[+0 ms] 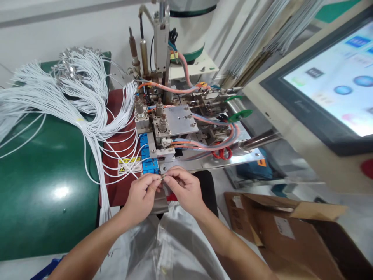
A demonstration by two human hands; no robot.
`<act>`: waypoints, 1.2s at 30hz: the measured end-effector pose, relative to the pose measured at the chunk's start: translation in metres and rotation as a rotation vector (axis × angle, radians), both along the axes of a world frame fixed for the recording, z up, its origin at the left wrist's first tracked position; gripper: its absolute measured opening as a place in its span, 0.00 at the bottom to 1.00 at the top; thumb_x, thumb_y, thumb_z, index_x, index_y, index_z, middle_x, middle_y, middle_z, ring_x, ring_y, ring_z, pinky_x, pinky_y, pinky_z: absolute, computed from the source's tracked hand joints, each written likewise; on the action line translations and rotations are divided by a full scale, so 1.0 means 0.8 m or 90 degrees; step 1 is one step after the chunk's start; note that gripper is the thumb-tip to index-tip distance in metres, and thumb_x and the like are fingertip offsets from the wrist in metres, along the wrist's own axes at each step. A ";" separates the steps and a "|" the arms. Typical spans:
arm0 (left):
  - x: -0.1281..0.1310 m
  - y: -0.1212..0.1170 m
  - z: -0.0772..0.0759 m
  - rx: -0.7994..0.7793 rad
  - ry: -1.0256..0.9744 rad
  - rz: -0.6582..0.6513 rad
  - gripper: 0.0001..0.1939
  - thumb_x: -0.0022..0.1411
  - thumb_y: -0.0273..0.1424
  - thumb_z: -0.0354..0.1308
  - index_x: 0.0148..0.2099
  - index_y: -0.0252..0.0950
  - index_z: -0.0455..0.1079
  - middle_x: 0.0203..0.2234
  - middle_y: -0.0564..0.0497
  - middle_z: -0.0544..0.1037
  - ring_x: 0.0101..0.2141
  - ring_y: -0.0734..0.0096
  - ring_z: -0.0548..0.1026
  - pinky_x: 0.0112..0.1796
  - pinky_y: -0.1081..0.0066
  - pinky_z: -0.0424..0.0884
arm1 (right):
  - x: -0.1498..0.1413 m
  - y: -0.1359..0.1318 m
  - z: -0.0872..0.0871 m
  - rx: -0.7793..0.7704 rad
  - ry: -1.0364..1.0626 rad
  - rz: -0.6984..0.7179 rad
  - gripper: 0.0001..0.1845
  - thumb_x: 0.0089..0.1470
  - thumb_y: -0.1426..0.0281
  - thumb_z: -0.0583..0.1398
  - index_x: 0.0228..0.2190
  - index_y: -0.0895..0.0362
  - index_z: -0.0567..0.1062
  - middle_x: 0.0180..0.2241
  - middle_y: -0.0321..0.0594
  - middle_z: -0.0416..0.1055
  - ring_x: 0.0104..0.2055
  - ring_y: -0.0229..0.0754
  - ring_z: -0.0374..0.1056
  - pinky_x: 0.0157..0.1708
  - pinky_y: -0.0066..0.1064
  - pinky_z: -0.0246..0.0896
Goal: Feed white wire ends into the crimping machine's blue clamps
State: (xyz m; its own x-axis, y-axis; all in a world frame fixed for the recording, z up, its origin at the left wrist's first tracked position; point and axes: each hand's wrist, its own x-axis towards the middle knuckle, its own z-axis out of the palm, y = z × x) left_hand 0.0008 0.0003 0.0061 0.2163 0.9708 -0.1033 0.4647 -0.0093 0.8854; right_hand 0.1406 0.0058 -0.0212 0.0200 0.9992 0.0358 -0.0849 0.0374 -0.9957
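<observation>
My left hand [142, 194] is closed in a pinch, its thumb and forefinger meeting the fingertips of my right hand [186, 190]. Between the two pinches is a tiny part [162, 178], too small to name. Several white wires [119, 171] run toward the left hand from a large bundle. Just beyond the fingers, a row of blue blocks [148, 155] lines the machine's front left edge, with white wires leading to it. The metal machine [176, 120], with orange and clear tubes, stands right behind my hands.
Bundled white wires [90, 120] with metal ends spread over the green table [43, 194] and a dark red mat [113, 190]. A touchscreen [335, 81] juts in at right, above an open cardboard box [291, 233]. A green-rimmed spool [237, 109] sits on the machine.
</observation>
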 end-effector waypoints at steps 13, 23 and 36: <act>0.006 -0.005 -0.008 0.047 -0.018 0.136 0.09 0.60 0.32 0.51 0.33 0.34 0.69 0.26 0.51 0.74 0.28 0.74 0.71 0.32 0.76 0.69 | -0.032 -0.012 -0.003 -0.040 0.046 -0.137 0.06 0.48 0.71 0.58 0.21 0.57 0.69 0.23 0.35 0.65 0.26 0.35 0.63 0.28 0.28 0.61; 0.001 -0.004 -0.015 0.040 -0.005 0.089 0.09 0.61 0.31 0.50 0.34 0.34 0.70 0.26 0.51 0.73 0.28 0.74 0.71 0.32 0.74 0.69 | -0.022 -0.005 -0.007 0.000 0.035 -0.098 0.02 0.47 0.72 0.59 0.25 0.56 0.73 0.27 0.37 0.68 0.30 0.37 0.65 0.31 0.30 0.62; -0.003 -0.003 -0.008 0.104 0.030 0.095 0.08 0.60 0.30 0.51 0.35 0.34 0.71 0.28 0.50 0.75 0.28 0.73 0.72 0.32 0.74 0.70 | -0.008 0.002 0.010 0.193 -0.185 -0.038 0.04 0.49 0.74 0.56 0.25 0.55 0.70 0.24 0.37 0.67 0.28 0.37 0.64 0.29 0.30 0.61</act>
